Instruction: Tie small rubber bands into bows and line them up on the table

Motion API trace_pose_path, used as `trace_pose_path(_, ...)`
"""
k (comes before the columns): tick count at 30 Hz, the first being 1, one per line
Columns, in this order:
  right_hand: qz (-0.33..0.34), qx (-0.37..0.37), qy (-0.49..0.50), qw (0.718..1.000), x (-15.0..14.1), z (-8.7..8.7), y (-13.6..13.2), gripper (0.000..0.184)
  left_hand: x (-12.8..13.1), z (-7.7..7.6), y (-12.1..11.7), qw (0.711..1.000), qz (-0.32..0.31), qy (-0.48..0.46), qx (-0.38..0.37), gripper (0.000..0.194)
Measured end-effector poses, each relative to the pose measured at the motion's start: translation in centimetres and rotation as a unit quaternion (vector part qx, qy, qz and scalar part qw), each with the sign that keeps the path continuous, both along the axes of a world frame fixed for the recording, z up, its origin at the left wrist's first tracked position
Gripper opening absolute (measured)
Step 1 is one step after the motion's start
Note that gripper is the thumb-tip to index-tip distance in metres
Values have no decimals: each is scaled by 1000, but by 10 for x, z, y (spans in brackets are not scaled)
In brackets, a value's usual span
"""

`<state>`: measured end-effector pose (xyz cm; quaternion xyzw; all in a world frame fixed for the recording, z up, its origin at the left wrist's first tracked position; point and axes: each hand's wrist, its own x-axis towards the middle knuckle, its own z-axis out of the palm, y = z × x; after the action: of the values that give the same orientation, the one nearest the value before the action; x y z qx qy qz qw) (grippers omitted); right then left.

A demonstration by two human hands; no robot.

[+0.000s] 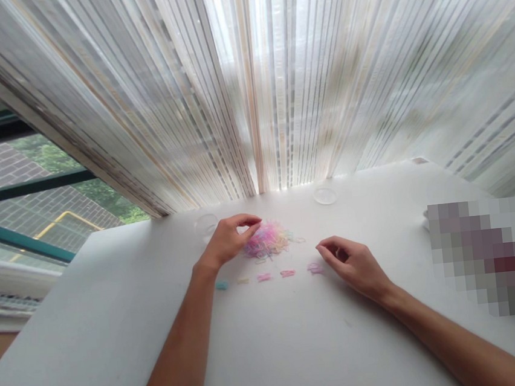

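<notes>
A loose pile of pastel rubber bands [268, 238], pink, yellow, blue and purple, lies on the white table. My left hand [232, 236] reaches over the pile's left side, thumb and forefinger pinched close together; anything between them is too small to make out. To the right of the pile, my right hand [348, 263] is closed with its fingertips together, and what it holds, if anything, is hidden. Just left of it is a small purple bunch of bands [314, 268]. In the same row lie a coral bunch [288, 273], a pink bunch [264, 277], a yellow bunch [243, 280] and a teal bunch [221, 285].
A clear round lid or dish [325, 195] rests behind the pile to the right. Another clear round container [206, 223] stands partly behind my left hand. Striped sheer curtains [266, 95] hang along the table's back edge. A blurred-out object [486, 256] occupies the right side.
</notes>
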<state>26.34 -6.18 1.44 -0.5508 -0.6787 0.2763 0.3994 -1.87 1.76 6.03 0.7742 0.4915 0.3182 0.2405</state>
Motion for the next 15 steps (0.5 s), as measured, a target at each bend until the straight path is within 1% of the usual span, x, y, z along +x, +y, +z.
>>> trace_pose_path(6,1,0,-3,1000,0,-1,0,30,-1,0,1,1000,0,-5,-21,21)
trace_pose_path(11,-2,1,-10,1000,0,0,0,33,4,1,-2,1000,-13,3,-10,18)
trace_pose_path(15,-1,4,-14,1000,0,1,0,33,4,0,-1,1000,-12,4,-2,18)
